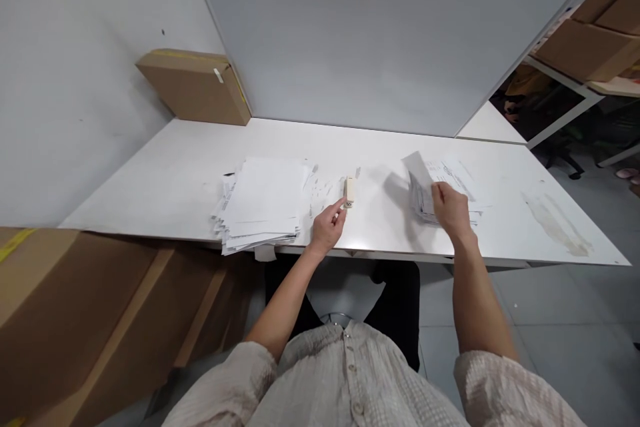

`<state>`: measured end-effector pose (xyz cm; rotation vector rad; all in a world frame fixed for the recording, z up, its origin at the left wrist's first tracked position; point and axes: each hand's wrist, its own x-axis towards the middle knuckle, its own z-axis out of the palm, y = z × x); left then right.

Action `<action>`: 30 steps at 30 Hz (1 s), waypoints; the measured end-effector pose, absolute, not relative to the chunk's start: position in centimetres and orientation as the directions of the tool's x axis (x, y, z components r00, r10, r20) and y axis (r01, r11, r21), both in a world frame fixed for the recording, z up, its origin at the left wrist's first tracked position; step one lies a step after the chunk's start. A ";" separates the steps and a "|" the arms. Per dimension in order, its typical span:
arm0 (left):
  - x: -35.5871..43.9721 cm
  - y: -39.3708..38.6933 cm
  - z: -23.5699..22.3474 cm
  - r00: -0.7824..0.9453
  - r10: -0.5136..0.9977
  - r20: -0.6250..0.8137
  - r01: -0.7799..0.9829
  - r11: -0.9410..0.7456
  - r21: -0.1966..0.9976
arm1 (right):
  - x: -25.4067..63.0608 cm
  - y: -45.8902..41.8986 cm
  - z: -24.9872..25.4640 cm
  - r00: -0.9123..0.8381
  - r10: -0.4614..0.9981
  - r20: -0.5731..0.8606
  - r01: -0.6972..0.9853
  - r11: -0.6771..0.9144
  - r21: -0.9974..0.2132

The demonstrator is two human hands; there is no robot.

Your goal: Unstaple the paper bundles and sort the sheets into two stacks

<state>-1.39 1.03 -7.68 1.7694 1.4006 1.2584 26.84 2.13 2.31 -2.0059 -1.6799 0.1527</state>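
My right hand is closed on a sheet of paper, whose left side is lifted and curled above the right paper stack. Printed text shows on the stack's top page. At the middle of the table, my left hand has its index finger stretched toward a small cream-coloured block-like device. The fingertip meets the device's lower left edge; whether it presses on it I cannot tell. Left of that hand lies a taller, uneven paper stack, its top sheet blank, with some sheets jutting over the front edge.
A white table runs along a grey panel. A flat cardboard box leans in the back left corner. Large cardboard boxes stand below left. More cartons sit on a shelf at the right. Dark smudges mark the tabletop.
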 end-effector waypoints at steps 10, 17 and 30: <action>-0.6 0.1 -6.6 0.230 0.968 -0.098 -0.530 0.209 0.822 | 20.9 -4.1 3.9 -0.094 0.996 0.001 0.418 0.041 -0.907; -1.0 1.4 -7.2 0.178 0.980 -0.086 -0.521 0.168 0.837 | 30.4 5.8 0.6 0.428 0.874 0.231 0.827 -0.275 -0.491; -1.1 1.4 -7.9 0.192 0.979 -0.069 -0.435 0.148 0.888 | 32.0 7.5 -2.2 0.428 0.904 -0.003 0.898 -0.425 -0.116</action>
